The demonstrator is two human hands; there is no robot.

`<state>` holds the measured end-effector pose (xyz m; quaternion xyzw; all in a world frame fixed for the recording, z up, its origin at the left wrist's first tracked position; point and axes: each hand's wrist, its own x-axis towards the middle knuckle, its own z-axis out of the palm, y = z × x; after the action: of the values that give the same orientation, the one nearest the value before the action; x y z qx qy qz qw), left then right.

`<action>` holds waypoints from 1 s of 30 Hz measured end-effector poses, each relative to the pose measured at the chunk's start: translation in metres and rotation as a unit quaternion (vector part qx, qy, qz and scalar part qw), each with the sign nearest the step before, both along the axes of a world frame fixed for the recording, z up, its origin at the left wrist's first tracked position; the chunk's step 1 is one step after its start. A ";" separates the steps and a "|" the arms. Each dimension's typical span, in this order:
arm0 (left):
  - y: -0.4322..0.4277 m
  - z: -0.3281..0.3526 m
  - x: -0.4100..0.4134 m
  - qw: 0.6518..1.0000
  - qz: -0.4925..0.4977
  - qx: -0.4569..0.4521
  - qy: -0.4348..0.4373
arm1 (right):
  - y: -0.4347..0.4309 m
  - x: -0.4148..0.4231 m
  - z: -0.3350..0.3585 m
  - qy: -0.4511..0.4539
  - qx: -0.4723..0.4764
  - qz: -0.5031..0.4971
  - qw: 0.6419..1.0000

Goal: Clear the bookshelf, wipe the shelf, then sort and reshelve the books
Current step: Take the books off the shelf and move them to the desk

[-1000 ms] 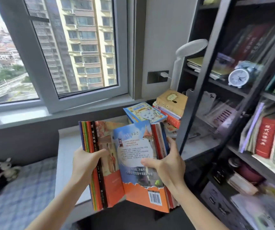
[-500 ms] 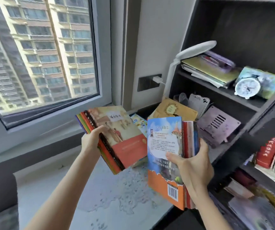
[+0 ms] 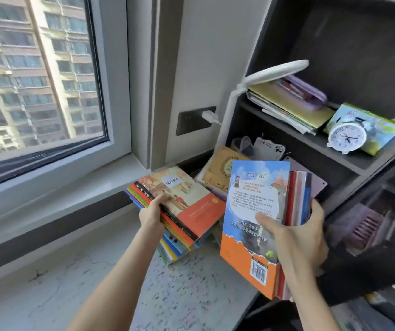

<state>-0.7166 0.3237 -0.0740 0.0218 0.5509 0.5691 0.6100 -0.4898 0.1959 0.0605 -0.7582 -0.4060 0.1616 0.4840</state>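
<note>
Two held book bundles are counted: left bundle at six o'clock, right bundle at four. One alarm clock is seen at three o'clock.

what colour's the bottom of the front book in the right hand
Orange, on the front book, head view.
</note>
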 end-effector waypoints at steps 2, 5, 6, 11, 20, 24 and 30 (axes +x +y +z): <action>0.006 -0.012 -0.001 0.999 -0.016 -0.015 0.024 | 0.006 0.002 0.001 -0.002 0.006 0.006 1.000; 0.014 -0.024 -0.013 0.981 -0.085 -0.070 0.163 | 0.015 0.006 0.002 -0.010 0.019 0.005 1.000; 0.015 -0.024 -0.018 0.958 -0.141 -0.086 0.235 | 0.018 0.007 0.002 -0.009 0.024 0.003 1.000; 0.004 -0.006 -0.045 0.785 -0.398 -0.110 0.462 | 0.030 0.006 0.003 -0.012 0.045 -0.006 0.999; -0.046 0.046 -0.028 0.877 -0.412 0.028 0.246 | 0.011 -0.010 -0.018 -0.192 -0.012 0.107 0.976; -0.084 0.036 -0.032 0.878 -0.477 -0.028 -0.021 | -0.016 -0.025 -0.034 -0.323 0.040 0.247 0.913; -0.118 -0.010 -0.059 0.884 -0.414 -0.099 -0.196 | -0.038 -0.035 -0.054 -0.405 0.151 0.434 0.790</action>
<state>-0.7752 0.2053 -0.0837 0.0754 0.4149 0.2003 0.8843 -0.5244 0.1579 0.0060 -0.4152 -0.8704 -0.0311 0.2627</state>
